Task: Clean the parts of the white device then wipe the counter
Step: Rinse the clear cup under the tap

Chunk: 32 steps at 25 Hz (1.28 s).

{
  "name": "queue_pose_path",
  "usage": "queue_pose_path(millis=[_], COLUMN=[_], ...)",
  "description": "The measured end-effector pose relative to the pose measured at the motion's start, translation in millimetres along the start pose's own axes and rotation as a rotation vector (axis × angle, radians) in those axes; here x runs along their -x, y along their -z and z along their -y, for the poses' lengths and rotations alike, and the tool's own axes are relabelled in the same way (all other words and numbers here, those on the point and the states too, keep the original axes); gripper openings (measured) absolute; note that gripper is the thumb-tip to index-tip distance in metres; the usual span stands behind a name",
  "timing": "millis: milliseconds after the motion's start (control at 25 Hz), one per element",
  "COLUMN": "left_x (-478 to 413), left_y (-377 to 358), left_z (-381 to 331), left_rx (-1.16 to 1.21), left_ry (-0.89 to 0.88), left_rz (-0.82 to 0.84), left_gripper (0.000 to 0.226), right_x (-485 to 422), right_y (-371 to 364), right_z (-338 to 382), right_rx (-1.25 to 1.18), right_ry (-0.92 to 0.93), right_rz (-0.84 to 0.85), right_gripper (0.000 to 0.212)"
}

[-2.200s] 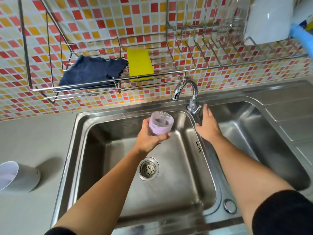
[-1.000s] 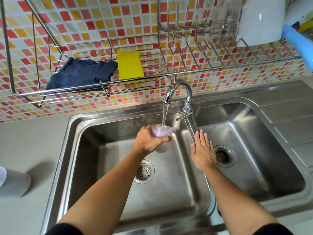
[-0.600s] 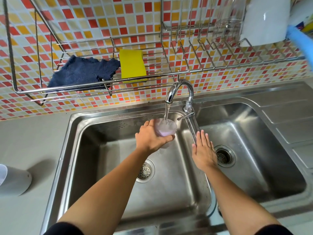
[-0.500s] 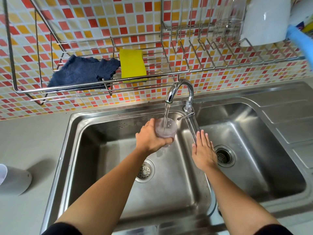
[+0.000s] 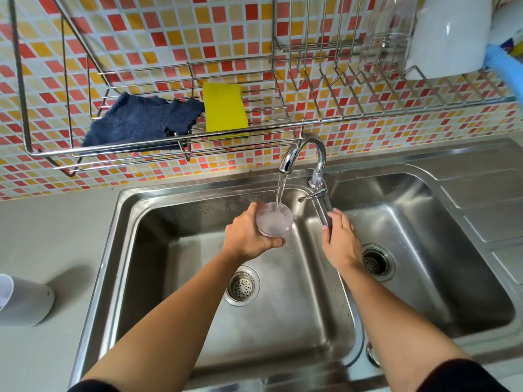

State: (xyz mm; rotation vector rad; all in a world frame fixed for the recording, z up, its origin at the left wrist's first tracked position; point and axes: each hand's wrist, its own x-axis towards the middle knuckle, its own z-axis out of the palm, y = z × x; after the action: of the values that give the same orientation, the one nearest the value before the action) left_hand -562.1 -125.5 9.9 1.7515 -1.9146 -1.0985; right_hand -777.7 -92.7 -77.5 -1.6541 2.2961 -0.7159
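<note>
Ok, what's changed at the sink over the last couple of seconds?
The tap went from off to running. The left hand brought the cup under the stream, and it is filling. The right hand left the tap handle and rests on the divider between the basins. Cloth, sponge and white container are unchanged.

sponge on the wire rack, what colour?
Yellow. The sponge lies beside a dark blue cloth; the head view shows it clearly.

No legible text, label, brand or number anywhere in view
</note>
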Motion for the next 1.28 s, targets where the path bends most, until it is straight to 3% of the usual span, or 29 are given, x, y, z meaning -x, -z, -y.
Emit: queue_pose_path(millis=[80, 200, 320, 440, 520, 640, 760, 840, 1000, 1280], left_x=[0.0, -0.9, -2.1, -3.6, -4.7, -6.7, -5.9, 2.1, 10.3, 16.4], left_y=[1.0, 4.0, 6.5, 5.9, 4.5, 2.4, -1.2, -5.2, -8.7, -5.4], left_z=[-0.1, 0.7, -0.7, -2.8, -3.3, -2.2, -0.9, 1.7, 20.1, 33.2], left_rx=[0.000, 0.007, -0.001, 0.018, 0.043, 0.088, 0.180, 0.236, 0.222, 0.120], left_ry=[-0.006, -0.011, -0.021, -0.036, -0.043, -0.064, -0.073, -0.069, -0.062, -0.080], left_rz=[0.009, 0.010, 0.013, 0.009, 0.005, -0.002, 0.011, 0.047, 0.050, 0.075], left_gripper=[0.091, 0.095, 0.094, 0.093, 0.094, 0.093, 0.087, 0.085, 0.083, 0.082], right_x=[-28.8, -68.2, -86.8, -91.0, -89.7, -84.5, -72.3, -45.2, 11.7, 35.7], right_y=[9.2, 17.3, 14.1, 6.8, 8.1, 16.4, 14.0, 7.2, -16.8, -29.5], right_z=[15.5, 32.1, 37.1, 44.7, 45.8, 42.4, 43.7, 33.8, 2.9, -15.0], right_rx=[0.028, 0.213, 0.397, 0.453, 0.315, -0.224, -0.382, -0.253, 0.181, 0.350], right_ry=[0.164, 0.295, 0.304, 0.277, 0.151, -0.131, -0.221, -0.244, -0.032, 0.006], right_rz=[-0.002, 0.199, 0.368, 0.328, 0.207, -0.054, -0.060, -0.005, 0.124, 0.102], right_gripper=[0.048, 0.059, 0.045, 0.034, 0.030, 0.026, 0.032, 0.046, 0.057, 0.055])
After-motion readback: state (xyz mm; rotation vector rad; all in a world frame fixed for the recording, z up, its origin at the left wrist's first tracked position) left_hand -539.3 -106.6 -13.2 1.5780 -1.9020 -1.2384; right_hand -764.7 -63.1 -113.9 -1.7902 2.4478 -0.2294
